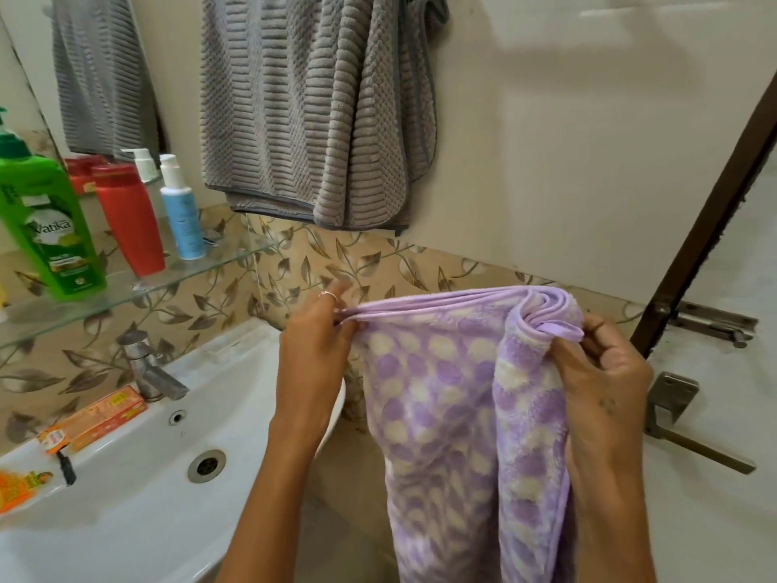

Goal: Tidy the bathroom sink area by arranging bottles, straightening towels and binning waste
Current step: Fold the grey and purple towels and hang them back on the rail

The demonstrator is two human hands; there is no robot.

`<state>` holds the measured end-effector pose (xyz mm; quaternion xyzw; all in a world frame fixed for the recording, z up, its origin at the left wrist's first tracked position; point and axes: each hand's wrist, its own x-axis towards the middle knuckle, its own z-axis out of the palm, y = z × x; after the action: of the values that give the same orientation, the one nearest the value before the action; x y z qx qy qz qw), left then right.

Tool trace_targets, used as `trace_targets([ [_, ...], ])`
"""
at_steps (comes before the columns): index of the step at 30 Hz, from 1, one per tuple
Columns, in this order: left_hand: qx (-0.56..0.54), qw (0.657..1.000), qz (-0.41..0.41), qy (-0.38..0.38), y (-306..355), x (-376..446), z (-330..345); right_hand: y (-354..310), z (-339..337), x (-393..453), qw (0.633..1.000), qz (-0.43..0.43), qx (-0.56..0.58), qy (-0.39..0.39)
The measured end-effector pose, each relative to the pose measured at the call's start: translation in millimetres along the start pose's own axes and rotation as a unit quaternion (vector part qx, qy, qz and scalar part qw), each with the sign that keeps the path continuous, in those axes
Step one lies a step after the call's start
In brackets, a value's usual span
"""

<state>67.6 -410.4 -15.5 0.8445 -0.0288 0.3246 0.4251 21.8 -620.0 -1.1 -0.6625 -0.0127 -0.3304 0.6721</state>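
A purple towel (445, 406) with pale dots hangs folded in front of me, to the right of the sink. My left hand (313, 351) pinches its gathered top edge at the left end. My right hand (601, 372) grips the bunched top corner at the right end. Above, a grey ribbed towel (311, 111) hangs on the wall. On a glass shelf (176, 275) at left stand a green bottle (46, 220), a red bottle (130, 216) and a blue pump bottle (181, 212).
A white sink (138, 490) with a metal tap (147, 368) sits at lower left. An orange toothpaste box (96, 418) and an orange wrapper (21, 486) lie on its rim. A door with a metal handle (689, 431) and bolt (714, 326) stands at right.
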Motion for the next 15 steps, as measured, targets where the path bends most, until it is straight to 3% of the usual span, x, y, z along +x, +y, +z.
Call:
trace_targets([
  [4,0.075,0.995,-0.008,-0.067,-10,-3,20,-3,3,-2,1.0,0.002,0.017,-0.015],
  [6,0.055,0.996,-0.011,-0.065,-8,-4,27,-2,4,-3,1.0,0.006,0.02,-0.019],
  [8,0.066,0.998,-0.017,-0.012,-8,-6,30,0,5,-4,0.999,0.013,0.022,-0.02],
  [11,0.168,0.983,0.037,0.07,-10,-6,21,1,5,-2,1.0,0.014,0.002,-0.023],
  [15,0.126,0.987,0.012,0.102,-7,-6,7,4,0,2,0.999,0.022,-0.014,-0.04],
])
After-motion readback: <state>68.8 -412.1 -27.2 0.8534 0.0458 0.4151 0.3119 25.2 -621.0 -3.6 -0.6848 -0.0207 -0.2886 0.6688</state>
